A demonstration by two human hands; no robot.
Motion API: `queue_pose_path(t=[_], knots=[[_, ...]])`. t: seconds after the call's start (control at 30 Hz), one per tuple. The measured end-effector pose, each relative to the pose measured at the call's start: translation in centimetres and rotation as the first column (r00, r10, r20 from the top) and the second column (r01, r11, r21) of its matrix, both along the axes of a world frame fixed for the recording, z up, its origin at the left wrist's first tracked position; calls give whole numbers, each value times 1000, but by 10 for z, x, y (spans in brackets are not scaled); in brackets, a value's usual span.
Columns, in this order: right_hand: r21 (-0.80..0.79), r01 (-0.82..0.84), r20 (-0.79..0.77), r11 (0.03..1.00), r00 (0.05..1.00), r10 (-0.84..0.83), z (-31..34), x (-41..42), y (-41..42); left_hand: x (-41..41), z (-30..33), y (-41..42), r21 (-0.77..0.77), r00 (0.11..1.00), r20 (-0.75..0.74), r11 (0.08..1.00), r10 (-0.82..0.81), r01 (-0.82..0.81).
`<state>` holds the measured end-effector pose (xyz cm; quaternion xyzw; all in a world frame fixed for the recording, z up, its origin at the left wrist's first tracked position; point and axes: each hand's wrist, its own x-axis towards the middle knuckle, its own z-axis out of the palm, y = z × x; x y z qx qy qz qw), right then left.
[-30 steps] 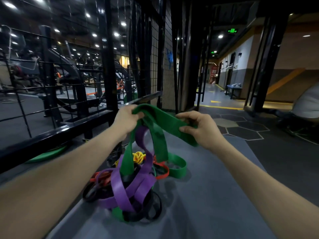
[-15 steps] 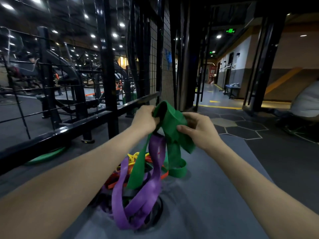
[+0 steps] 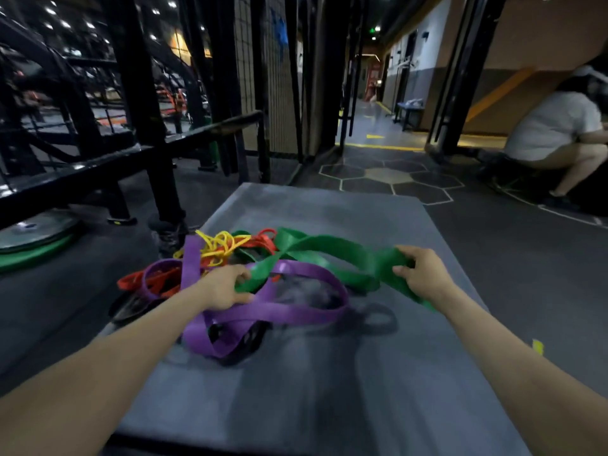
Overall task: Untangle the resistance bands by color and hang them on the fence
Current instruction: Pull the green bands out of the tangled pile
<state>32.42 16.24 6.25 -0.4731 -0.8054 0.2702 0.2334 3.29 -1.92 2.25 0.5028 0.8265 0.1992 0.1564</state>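
Head view: a grey mat [image 3: 329,373] with a scuffed, chalky face is lying on dark gym flooring, with hexagon markings on the floor beyond the mat. A black metal fence [image 3: 108,166] is standing to the left of the mat, and a person in a white shirt [image 3: 556,126] is crouching well to the right of it. The tangled bands are lying on the mat's far left part: flat glossy purple band [image 3: 279,314], wide green band [image 3: 329,248], thin yellow band [image 3: 220,245] and red band [image 3: 138,281]. The left hand [image 3: 223,287] is reaching into the tangle, its grip pinching the green band where it crosses the purple. The right hand [image 3: 424,274] is gripping the green band's loop, drawn rightward from the tangle.
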Motion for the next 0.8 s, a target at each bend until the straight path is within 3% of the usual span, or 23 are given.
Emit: queue_pose_path(t=[0.1, 0.27, 0.33, 0.43, 0.57, 0.67, 0.8], knots=[[-24, -40, 183, 999, 982, 44, -23, 3, -1, -4, -8, -1, 26, 991, 123, 999, 44, -48], [80, -44, 498, 996, 867, -2, -30, -15, 0, -18, -5, -3, 206, 988, 41, 967, 147, -153], [186, -98, 482, 978, 876, -4, -19, -38, -7, -22, -6, -6, 231, 985, 38, 957, 170, -174], [278, -266, 252, 923, 947, 197, -8, -93, -31, -28, -10, -12, 225, 978, 52, 952, 200, -206], [233, -564, 182, 793, 826, 534, -18, -174, -68, -25, -17, -24, 258, 967, 153, 936, 206, -240], [173, -647, 264, 743, 757, 598, -31, -210, -81, -25, -20, -34, 267, 971, 160, 938, 181, -219], [148, -676, 541, 722, 667, 513, -40, -215, -74, -28, -20, -45, 222, 975, 174, 959, 140, -177]])
